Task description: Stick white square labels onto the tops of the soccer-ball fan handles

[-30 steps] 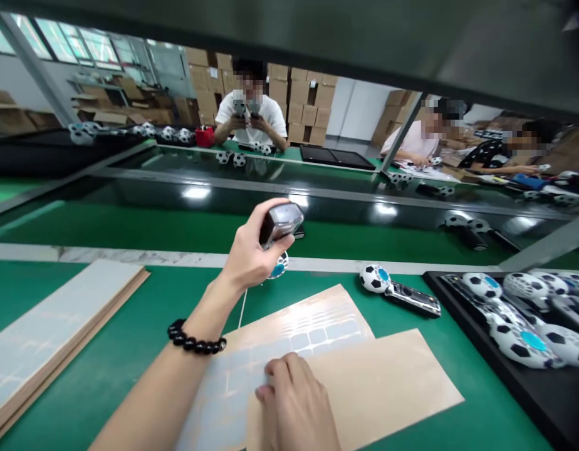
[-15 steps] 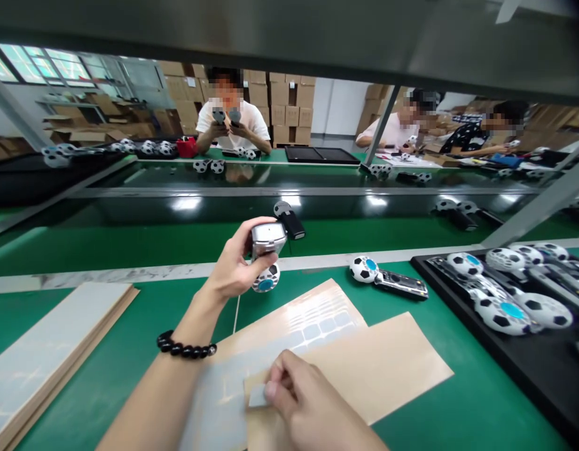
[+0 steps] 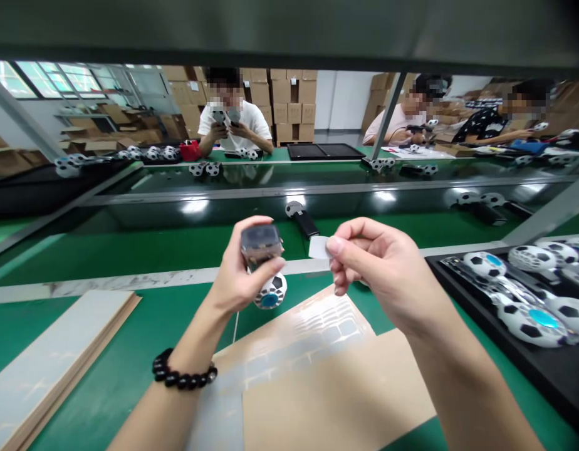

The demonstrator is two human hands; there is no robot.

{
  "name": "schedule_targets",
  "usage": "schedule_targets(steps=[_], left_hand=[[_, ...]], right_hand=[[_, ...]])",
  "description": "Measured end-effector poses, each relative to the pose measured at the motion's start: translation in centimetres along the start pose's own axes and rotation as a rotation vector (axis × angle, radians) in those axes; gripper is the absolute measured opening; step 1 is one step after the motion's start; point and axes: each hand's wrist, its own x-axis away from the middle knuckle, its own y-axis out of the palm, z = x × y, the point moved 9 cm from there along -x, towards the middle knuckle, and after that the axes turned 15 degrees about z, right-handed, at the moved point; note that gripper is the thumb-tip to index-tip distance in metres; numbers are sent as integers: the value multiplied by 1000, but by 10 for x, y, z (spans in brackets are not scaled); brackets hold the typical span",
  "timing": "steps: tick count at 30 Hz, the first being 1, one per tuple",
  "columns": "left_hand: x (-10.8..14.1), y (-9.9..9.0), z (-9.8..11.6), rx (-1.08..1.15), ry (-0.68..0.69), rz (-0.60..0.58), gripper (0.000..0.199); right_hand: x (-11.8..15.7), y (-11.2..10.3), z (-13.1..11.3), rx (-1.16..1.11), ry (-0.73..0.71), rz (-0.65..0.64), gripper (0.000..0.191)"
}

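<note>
My left hand [image 3: 237, 279], with a black bead bracelet on the wrist, is wrapped around the handle of a device with a soccer-ball head [image 3: 272, 292]. The handle's dark end points up towards me, while the ball with its blue disc hangs below the fingers. To the right, my right hand [image 3: 381, 260] pinches a small whitish sticker [image 3: 318, 247] by one edge. A gap separates the sticker from the device. Beneath both hands lies a sticker sheet [image 3: 312, 338] with rows of pale rounded rectangles, partly covered by plain brown paper [image 3: 336, 394].
A stack of sheets [image 3: 59, 351] lies at left. At right, a black tray [image 3: 519, 388] holds several soccer-ball devices. Another device [image 3: 301, 219] rests beyond the grey rail [image 3: 177, 274]. Co-workers [image 3: 235, 122] sit across the line. A shelf [image 3: 289, 31] hangs overhead.
My right hand has lifted off the sheet with the sticker and moved up and right, beside the device. The device's handle end has tilted and now looks dark instead of bright silver.
</note>
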Motion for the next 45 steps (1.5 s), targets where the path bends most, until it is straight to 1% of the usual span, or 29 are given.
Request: schedule_targets(steps=[2,3,4,6,7,9,11,13,16,18,20,22,27,30,38,45], left_hand=[[4,9,16,-116,117,-7,48],[6,15,19,-145,132,-33,45],[6,21,19,-151,109,-69,43],[4,28,10,-136,-15,-120,44],[2,28,4,-123,-85,-113,45],[-2,23,-6,-79,-191,-59,46],[-4,18,-8,-24,-222,-3,42],[-2,20,1,-11,-165,-22,37],[6,29,27,-99,47,-121,30],[13,35,43,-160,188,-185,28],[19,39,53,-192,293,-233,30],[21,39,58,-202,358,-258,31],[23,39,60,-232,416,-307,31],[24,40,62,-256,442,-318,30],[25,40,64,-280,454,-327,31],[27,42,65,-277,474,-333,26]], right_hand=[[3,7,-3,-6,-10,-18,18],[4,10,-1,-8,1,-30,17],[4,12,2,-8,19,-39,17],[3,13,8,-12,64,-45,21],[2,12,10,-18,81,-43,24],[-2,10,13,-40,100,-37,27],[-4,8,14,-58,107,-30,27],[-3,10,15,-61,122,-40,26],[1,15,17,-41,137,-76,23],[5,17,17,-10,143,-96,21],[9,18,16,19,152,-111,19],[12,19,16,40,166,-127,18],[18,21,15,83,182,-146,16],[19,20,15,109,174,-145,14],[21,20,14,132,169,-153,14],[20,18,11,142,168,-144,14]])
